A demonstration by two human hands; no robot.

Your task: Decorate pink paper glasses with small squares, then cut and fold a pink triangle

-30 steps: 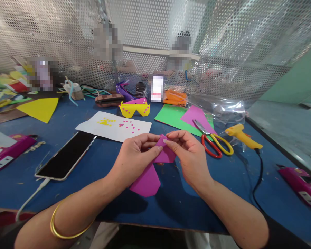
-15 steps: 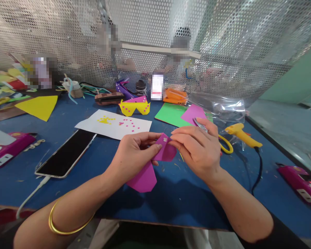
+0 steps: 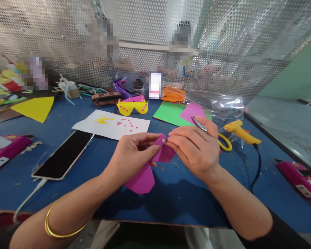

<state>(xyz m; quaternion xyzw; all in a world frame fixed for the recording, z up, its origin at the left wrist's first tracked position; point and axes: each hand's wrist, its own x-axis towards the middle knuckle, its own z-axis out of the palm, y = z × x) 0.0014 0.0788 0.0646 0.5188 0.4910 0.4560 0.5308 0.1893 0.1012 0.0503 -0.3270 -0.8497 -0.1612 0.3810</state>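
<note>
A folded piece of magenta paper [image 3: 145, 174] is held above the blue table [image 3: 75, 166]. My left hand [image 3: 131, 157] pinches it from the left, thumb on top. My right hand [image 3: 195, 148] has its fingers together at the paper's upper edge, touching a tiny pale square [image 3: 163, 140] stuck on it. Yellow paper glasses [image 3: 132, 107] with pink dots lie farther back. A white sheet [image 3: 111, 124] carries several small yellow and pink squares.
A phone [image 3: 63, 155] on a cable lies to the left. Scissors [image 3: 223, 141], a yellow glue gun [image 3: 241, 131], green paper [image 3: 169, 114] and pink paper [image 3: 190, 112] lie to the right. Magenta cases sit at both table edges. People work behind a perforated screen [image 3: 223, 52].
My right hand has shifted from a two-finger pinch to fingers laid together over the paper's top edge, now hiding the scissors' handles. The paper has barely moved.
</note>
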